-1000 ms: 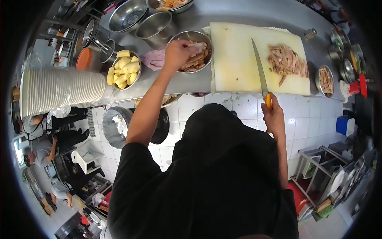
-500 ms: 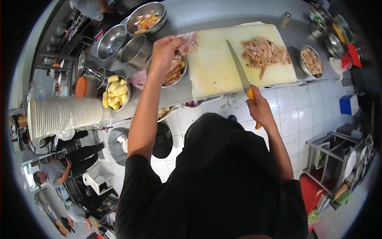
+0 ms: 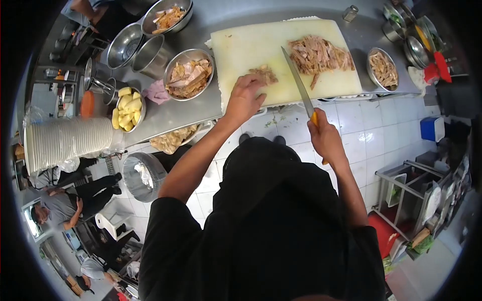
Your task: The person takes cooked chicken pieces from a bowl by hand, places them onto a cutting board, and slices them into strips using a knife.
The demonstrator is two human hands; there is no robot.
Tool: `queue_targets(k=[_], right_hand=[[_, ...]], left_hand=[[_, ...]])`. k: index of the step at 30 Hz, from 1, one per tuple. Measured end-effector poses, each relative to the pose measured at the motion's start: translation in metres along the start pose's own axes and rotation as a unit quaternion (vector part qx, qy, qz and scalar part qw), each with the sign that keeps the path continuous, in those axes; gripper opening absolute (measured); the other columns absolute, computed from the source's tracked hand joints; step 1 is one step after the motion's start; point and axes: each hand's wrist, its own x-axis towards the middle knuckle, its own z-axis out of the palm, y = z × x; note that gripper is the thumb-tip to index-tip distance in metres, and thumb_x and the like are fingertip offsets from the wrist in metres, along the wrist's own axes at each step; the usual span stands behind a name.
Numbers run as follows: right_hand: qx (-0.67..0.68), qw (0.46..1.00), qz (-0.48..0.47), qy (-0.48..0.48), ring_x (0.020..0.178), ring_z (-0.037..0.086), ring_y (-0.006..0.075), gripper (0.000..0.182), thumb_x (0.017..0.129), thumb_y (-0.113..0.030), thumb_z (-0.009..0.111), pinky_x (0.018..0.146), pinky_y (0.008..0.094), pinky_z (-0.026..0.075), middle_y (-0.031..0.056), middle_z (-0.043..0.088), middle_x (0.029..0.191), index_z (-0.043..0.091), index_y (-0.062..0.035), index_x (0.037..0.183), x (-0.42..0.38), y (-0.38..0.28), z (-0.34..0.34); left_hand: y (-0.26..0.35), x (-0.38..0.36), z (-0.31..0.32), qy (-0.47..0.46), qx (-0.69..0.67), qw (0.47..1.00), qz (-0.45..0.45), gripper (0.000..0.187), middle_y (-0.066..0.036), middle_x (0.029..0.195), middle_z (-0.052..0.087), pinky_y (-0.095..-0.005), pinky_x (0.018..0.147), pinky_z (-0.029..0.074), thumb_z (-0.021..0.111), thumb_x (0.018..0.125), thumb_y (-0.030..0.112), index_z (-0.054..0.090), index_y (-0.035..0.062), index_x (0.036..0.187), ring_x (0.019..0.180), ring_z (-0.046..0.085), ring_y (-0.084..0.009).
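Observation:
My right hand (image 3: 326,136) is wrapped round the yellow handle of a long kitchen knife (image 3: 300,83). Its blade lies over the white cutting board (image 3: 241,42), tip pointing away from me. On the board's left half, my left hand (image 3: 244,98) reaches in with thumb apart from the fingers. Its fingertips touch or nearly touch a small piece of meat (image 3: 266,75) on the board; the exact contact is hard to see. To the right of the blade lies a heap of sliced meat (image 3: 321,55). A steel bowl of meat pieces (image 3: 190,72) stands left of the board.
Right of the board stands a bowl of cut strips (image 3: 384,70). Peeled yellow pieces (image 3: 128,110) fill a bowl at left, near stacked white containers (image 3: 70,143). Steel bowls (image 3: 125,46) stand behind. A clear bin (image 3: 143,176) is on the floor; people work at lower left.
My left hand has moved right and toward me from the board's far left corner, and the meat it held now lies on the board. The knife stays in my right hand, nearly unmoved.

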Motion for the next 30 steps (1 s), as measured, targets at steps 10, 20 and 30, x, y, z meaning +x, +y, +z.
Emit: queue_targets(k=[10,20,30], right_hand=[[-0.002,0.992,-0.114,0.049,0.07,0.062,0.0469,0.036,0.096,-0.015,0.054,0.061,0.0533,0.048,0.0255,0.064,0.076,0.04,-0.0059,0.128,-0.033,-0.006,0.013],[-0.121,0.991,-0.061,-0.005,0.07,0.062,0.048,0.037,0.095,-0.014,0.055,0.062,0.0553,0.048,0.027,0.064,0.076,0.039,-0.0043,0.127,-0.036,-0.014,0.025],[-0.113,0.992,-0.054,0.0,0.073,0.061,0.0495,0.037,0.094,-0.013,0.054,0.065,0.0568,0.048,0.0282,0.065,0.082,0.041,-0.0021,0.126,-0.032,-0.012,0.041]], left_hand=[[-0.009,0.001,0.009,0.067,0.006,0.997,-0.025,0.02,-0.013,0.101,0.066,-0.0404,0.085,0.05,0.072,0.076,0.009,0.071,0.0038,0.095,0.095,0.061,-0.0333],[-0.011,0.002,0.005,0.032,0.056,0.998,-0.005,0.017,-0.012,0.101,0.066,-0.0397,0.087,0.049,0.069,0.077,0.007,0.071,0.0031,0.094,0.097,0.059,-0.0322],[-0.014,-0.004,-0.002,0.029,-0.001,1.0,-0.007,0.015,-0.012,0.101,0.066,-0.0398,0.088,0.049,0.069,0.077,0.005,0.07,0.0008,0.091,0.098,0.059,-0.0324]])
